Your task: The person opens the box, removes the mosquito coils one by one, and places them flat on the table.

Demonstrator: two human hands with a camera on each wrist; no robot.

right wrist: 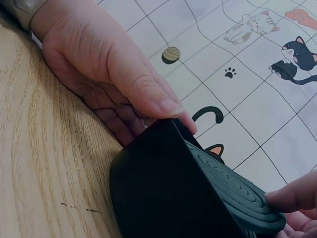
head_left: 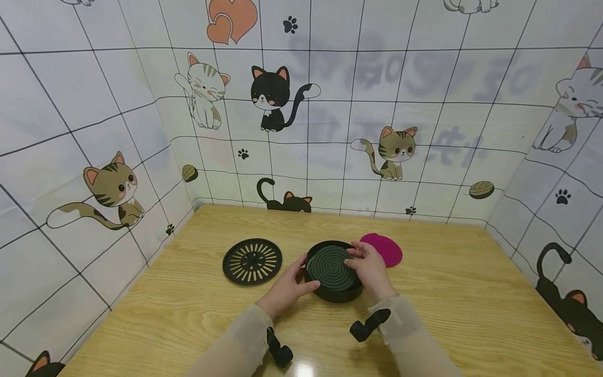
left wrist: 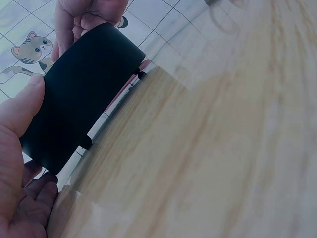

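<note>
A dark green mosquito coil [head_left: 332,268] lies tilted in the mouth of a round black burner dish [head_left: 336,297]. My left hand [head_left: 286,289] grips the dish at its left side, thumb at the near rim and fingers round the far side. Small feet [left wrist: 85,142] show under the dish in the left wrist view. With thumb and fingers, my right hand [head_left: 371,267] pinches the right edge of the coil. Seen from the right wrist, one edge of the coil [right wrist: 233,191] stands above the rim of the dish.
To the left of the dish lies a black slotted lid [head_left: 253,259] on the wooden table [head_left: 447,293]. Magenta coils [head_left: 391,251] lie just behind the right hand. Cat-patterned sheeting [head_left: 330,120] surrounds the table at the back and sides.
</note>
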